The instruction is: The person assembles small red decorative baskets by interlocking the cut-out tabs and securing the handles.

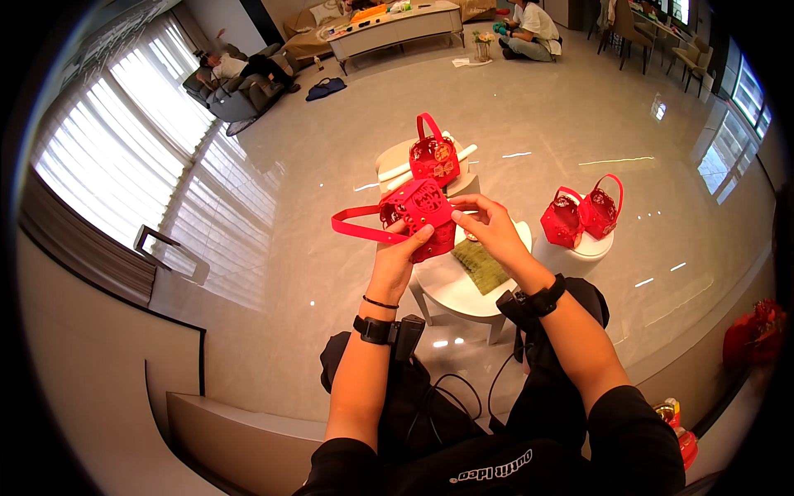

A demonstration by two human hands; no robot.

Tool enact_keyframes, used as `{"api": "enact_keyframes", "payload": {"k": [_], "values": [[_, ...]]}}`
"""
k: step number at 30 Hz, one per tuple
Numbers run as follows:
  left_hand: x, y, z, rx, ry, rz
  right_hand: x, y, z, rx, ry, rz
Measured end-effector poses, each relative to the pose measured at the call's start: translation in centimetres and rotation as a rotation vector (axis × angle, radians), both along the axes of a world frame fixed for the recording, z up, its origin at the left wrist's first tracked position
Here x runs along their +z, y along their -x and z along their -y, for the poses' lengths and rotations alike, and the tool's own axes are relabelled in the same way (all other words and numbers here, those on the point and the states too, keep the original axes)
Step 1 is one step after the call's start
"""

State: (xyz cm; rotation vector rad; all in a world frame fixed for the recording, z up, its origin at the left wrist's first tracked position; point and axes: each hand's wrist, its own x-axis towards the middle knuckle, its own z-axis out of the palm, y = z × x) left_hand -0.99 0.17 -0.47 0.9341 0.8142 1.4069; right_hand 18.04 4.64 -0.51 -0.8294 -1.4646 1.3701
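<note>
Between my hands, above the small white table (463, 299), is a red felt basket (428, 208) with cut-out patterns. It is tipped on its side, its strap handle (361, 226) pointing left. My left hand (399, 255) grips it from below, thumb on the near panel. With thumb and fingers, my right hand (488, 223) pinches its right edge. A green cloth (480, 266) lies on the table under my right hand. Just beyond, a second red basket (436, 159) stands upright on a round stool (397, 159), beside pale rolled tubes (401, 176).
To the right, two more red baskets (581, 217) stand on a white stool (583, 248). A person (531, 33) sits on the floor at the back, near a flower vase (482, 45). Another person (240, 68) reclines in a grey armchair (234, 101). A long low table (397, 31) is behind.
</note>
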Motion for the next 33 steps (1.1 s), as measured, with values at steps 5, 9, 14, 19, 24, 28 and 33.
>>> {"api": "enact_keyframes", "payload": {"k": [5,9,14,19,24,28,33], "values": [[0.1,-0.1,0.0,0.009,0.004,0.002,-0.3,0.2,-0.1,-0.007,-0.056,-0.017],[-0.1,0.1,0.0,0.024,-0.003,-0.013,0.1,0.1,0.1,-0.005,-0.020,0.018],[-0.2,0.0,-0.1,0.030,-0.006,-0.016,0.1,0.0,0.1,0.006,-0.015,0.009],[-0.3,0.2,0.0,0.036,0.012,-0.028,0.1,0.1,0.1,0.008,-0.047,0.009],[-0.3,0.7,0.0,0.088,-0.009,-0.041,1.4,0.3,0.8,0.013,-0.017,0.034],[0.5,1.1,0.0,0.173,-0.044,-0.036,5.1,-1.0,2.6,-0.187,-0.349,0.067],[-0.1,3.1,0.4,0.221,-0.044,-0.038,15.1,-3.5,9.2,-0.214,-0.892,-0.109]]}}
